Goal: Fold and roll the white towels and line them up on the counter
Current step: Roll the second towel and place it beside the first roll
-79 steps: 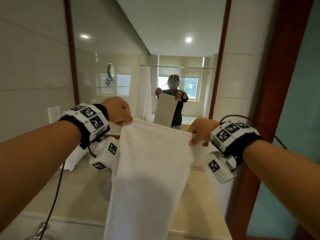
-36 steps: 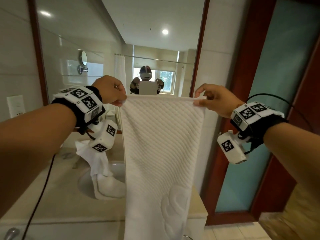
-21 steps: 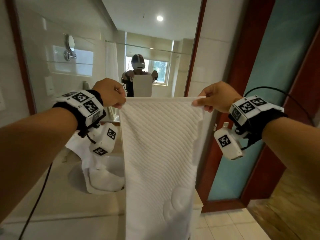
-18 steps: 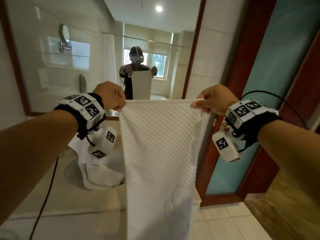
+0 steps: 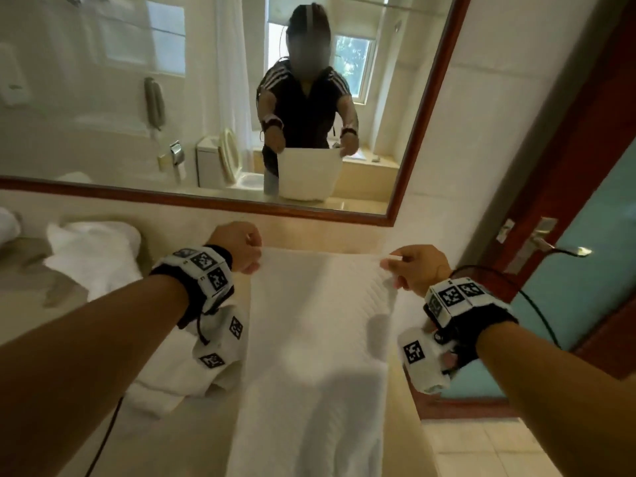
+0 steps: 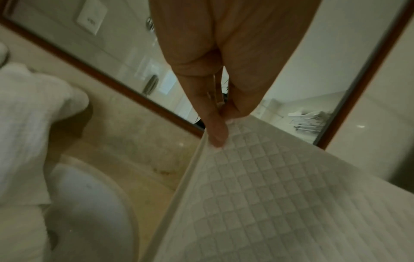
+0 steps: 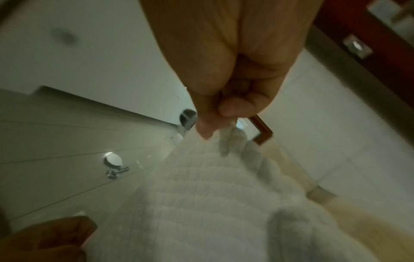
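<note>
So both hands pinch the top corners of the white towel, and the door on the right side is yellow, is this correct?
Not quite. The left hand and right hand do pinch the top corners of the white towel, but the door on the right is teal with a dark red frame, as the head view shows.

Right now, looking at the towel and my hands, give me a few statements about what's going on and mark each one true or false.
1. The left hand pinches a top corner of the white towel. True.
2. The right hand hangs free, holding nothing. False: it pinches the towel's other top corner.
3. The towel is already rolled up tight. False: it is spread flat between the hands, over the counter.
4. More white towels lie crumpled to the left. True.
5. The mirror reflects the person holding the towel. True.
</note>
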